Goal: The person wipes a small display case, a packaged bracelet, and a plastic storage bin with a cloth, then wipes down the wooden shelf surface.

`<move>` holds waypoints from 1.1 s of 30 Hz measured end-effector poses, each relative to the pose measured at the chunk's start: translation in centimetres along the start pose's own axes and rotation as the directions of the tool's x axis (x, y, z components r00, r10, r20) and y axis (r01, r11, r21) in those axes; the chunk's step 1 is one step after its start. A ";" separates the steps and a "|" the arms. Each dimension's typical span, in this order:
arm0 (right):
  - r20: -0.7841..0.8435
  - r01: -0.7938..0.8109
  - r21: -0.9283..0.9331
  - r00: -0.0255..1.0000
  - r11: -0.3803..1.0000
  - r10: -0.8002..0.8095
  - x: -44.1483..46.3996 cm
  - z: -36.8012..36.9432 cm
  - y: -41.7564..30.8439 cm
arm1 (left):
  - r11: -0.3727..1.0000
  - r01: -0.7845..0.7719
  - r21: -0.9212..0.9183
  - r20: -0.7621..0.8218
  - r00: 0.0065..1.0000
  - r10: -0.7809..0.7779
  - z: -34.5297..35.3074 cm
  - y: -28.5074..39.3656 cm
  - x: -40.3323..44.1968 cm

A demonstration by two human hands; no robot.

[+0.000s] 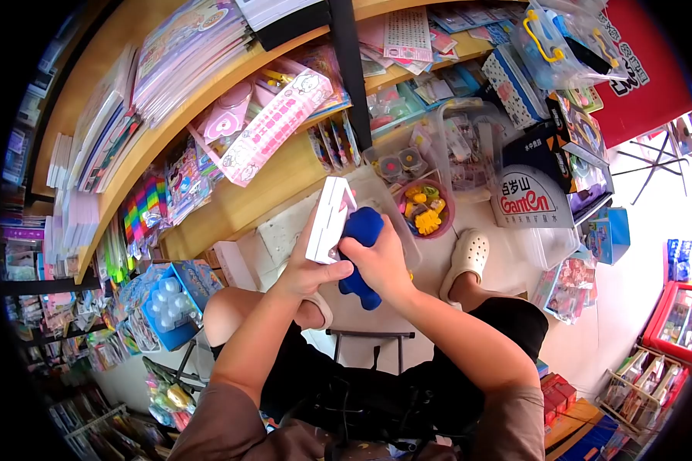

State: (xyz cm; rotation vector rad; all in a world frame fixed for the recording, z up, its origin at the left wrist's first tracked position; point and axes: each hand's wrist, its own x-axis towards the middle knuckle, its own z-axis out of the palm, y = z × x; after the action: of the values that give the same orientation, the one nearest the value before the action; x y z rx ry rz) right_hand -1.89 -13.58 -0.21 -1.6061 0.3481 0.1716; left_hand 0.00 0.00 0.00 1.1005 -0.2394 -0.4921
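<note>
My left hand [306, 275] is wrapped round a slim white box [329, 219], which stands tilted above my lap. Against its right side is a deep-blue rounded object [364, 224] with lumpy ends, perhaps a toy figure. My right hand [384, 265] grips this blue object, thumb pointing toward the box. Some of the blue object's middle is hidden behind my right fingers and thumb. Both hands are close together over the pale floor, between my knees.
Wooden shelves [178, 115] with booklets and a pink box [277, 127] curve along the left. Ahead are a pink bowl of yellow toys [425, 211], a clear plastic bin [477, 173] and a Ganten carton [532, 197]. A blue box [169, 326] stands by my left knee.
</note>
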 end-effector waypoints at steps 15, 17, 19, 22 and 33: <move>0.235 -0.435 0.391 0.899 0.811 0.369 1.7 -1.5 -0.9 | 0.992 -0.028 -0.121 0.017 0.999 0.031 0.5 -1.3 -0.8; 0.257 -0.418 0.377 0.904 0.826 0.341 1.7 -1.7 -0.9 | 0.994 -0.035 -0.106 0.049 0.998 0.040 0.6 -0.9 -0.6; 0.183 -0.252 0.276 0.961 0.928 0.206 1.6 -1.9 -0.6 | 0.995 0.010 -0.097 0.030 1.000 -0.007 0.9 -0.7 -0.8; 0.056 0.083 -0.066 0.995 0.994 -0.079 2.0 -1.9 0.3 | 0.987 0.121 -0.105 -0.062 0.990 -0.127 1.3 -0.9 -1.4; 0.186 -0.323 0.554 0.946 0.767 0.264 1.2 -0.7 -0.4 | 1.000 0.026 0.012 0.015 1.000 -0.026 1.3 -0.7 -0.5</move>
State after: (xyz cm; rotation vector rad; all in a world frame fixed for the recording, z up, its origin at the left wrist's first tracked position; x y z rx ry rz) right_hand -0.71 -14.40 -0.13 -0.9223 0.5212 0.3488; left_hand -1.16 -1.06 -0.05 1.1125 -0.2423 -0.5230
